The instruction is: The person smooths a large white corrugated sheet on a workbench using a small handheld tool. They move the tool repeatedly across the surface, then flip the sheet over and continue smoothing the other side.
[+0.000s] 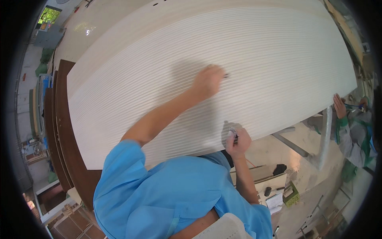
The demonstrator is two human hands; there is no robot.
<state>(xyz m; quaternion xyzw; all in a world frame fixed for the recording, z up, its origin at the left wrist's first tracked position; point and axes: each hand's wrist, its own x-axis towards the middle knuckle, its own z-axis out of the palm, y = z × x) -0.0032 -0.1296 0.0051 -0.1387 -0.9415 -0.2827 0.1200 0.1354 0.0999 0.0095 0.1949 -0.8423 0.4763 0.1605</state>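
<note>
A large pale panel (278,51) with fine parallel grooves lies in front of me. My left hand (209,81) is closed over its middle, and the fingers are slightly blurred. A small, thin dark tool (226,75) sticks out of that fist on the right; its kind cannot be made out. Close to the panel's near edge, my right hand (239,142) is closed around a small shiny object (233,131) with dark and silvery parts. The fingers hide most of that object.
Brown boards (65,127) stand stacked left of the panel. At the far right, another person's hand (339,106) touches the panel's corner, near a grey metal frame (326,135). Below right are a green crate (291,194), papers (274,201) and a black cylinder (267,191).
</note>
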